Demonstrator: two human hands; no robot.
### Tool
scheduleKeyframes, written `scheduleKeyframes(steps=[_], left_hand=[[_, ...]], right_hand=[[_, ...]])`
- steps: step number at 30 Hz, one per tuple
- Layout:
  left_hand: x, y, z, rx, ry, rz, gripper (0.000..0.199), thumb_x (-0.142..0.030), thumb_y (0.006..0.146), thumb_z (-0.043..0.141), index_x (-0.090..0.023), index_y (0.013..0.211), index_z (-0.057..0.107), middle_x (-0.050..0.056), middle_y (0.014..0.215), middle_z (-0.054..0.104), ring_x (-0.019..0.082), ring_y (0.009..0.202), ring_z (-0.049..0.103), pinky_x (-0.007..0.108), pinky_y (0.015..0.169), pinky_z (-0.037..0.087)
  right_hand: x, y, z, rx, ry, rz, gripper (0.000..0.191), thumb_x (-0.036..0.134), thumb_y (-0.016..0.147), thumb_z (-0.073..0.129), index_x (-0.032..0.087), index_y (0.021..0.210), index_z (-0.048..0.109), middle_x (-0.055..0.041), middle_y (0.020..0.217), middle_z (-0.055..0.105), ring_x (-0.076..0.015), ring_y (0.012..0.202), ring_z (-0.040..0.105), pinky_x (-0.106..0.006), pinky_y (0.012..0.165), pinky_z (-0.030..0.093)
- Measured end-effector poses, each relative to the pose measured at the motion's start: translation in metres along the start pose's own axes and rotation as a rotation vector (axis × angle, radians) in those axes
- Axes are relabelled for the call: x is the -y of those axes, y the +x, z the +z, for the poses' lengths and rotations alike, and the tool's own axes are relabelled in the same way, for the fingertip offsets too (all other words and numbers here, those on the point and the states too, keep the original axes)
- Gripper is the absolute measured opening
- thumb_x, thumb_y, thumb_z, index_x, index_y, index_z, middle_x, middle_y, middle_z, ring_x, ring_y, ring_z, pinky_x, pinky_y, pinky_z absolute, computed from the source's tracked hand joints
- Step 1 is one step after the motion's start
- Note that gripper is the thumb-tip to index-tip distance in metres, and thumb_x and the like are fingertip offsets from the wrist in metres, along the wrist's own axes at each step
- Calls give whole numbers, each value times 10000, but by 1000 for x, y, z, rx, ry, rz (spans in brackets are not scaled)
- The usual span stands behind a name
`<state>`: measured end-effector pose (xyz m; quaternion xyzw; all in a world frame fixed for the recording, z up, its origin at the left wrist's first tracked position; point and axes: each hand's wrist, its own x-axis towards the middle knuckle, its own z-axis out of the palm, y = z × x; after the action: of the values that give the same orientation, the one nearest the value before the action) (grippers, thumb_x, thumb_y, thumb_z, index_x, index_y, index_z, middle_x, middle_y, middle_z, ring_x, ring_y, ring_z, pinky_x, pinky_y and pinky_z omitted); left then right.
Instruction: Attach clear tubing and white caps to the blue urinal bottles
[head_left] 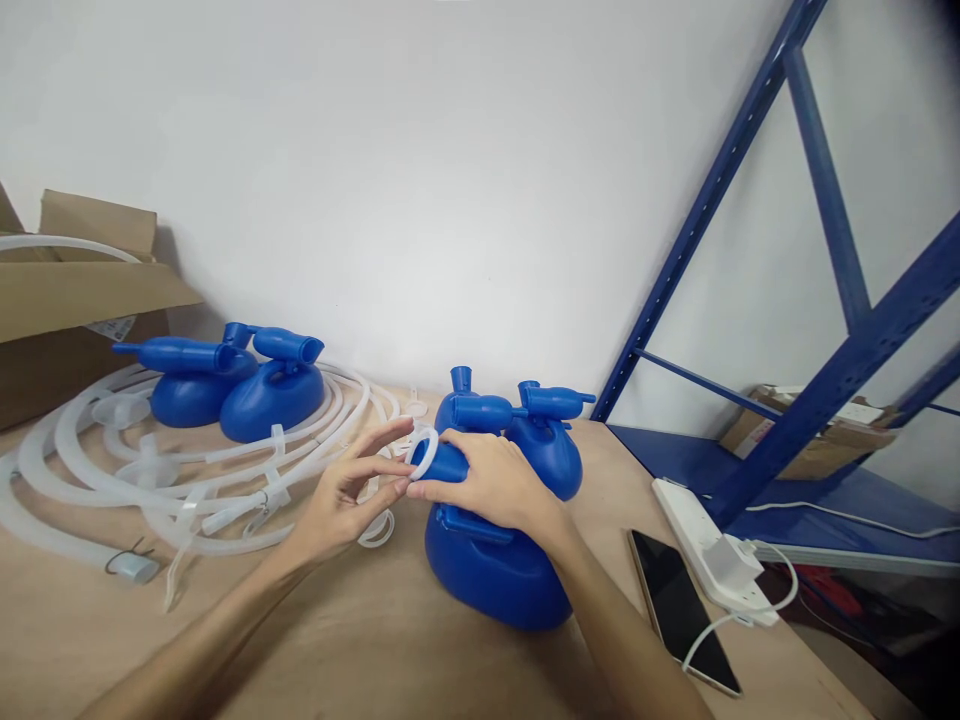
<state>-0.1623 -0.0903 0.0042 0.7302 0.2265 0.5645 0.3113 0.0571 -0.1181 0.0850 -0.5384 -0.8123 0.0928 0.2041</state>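
Note:
A large blue bottle [495,580] stands on the wooden table at the centre, its neck tilted to the left. My right hand [499,478] is wrapped over that neck. A white ring [425,454] sits at the mouth of the neck. My left hand [352,495] has its fingers and thumb at the ring's left side, pinching its edge. Thin white straps or rings [377,528] lie just behind and below the left fingers. More blue bottles [551,458] are right behind the held one.
Two blue bottles [271,400] and coiled clear tubing [82,490] lie at left, beside a cardboard box [82,300]. At right are a phone [679,610], a white power strip [705,540] with a cable, and a blue metal shelf [675,450].

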Motion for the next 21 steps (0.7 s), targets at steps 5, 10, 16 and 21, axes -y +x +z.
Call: scheduleKeyframes(steps=[5,10,16,21], left_hand=[[2,-3,-1,59,73,-50,193,-372,944,723,-204,921,815,158,1447,658,342,1332,634,495,1090,564],[0,-2,-1,72,158,17,183,-348,947,713,-197,922,814,152,1485,628,340,1310,652,486,1088,572],[4,-7,6,10,39,-69,292,-353,936,742,-198,1182,734,154,1491,624,343,1385,594,489,1091,583],[5,-8,10,14,59,-43,338,-337,949,728,-225,1267,708,131,1507,615,330,1432,548,465,1116,568]], right_hand=[[-5,2,-2,6,72,-15,671,824,790,679,284,1186,736,-60,1081,797,-321,986,741,-372,817,489],[-9,5,-5,31,131,-28,571,751,836,697,275,1148,741,-40,1047,794,-287,963,738,-363,835,493],[-9,4,-3,28,116,-27,626,794,806,690,279,1156,748,-53,1084,790,-303,979,733,-381,852,487],[-11,5,-3,32,112,-42,619,806,854,622,289,1176,730,-50,1098,787,-307,1011,725,-376,857,468]])
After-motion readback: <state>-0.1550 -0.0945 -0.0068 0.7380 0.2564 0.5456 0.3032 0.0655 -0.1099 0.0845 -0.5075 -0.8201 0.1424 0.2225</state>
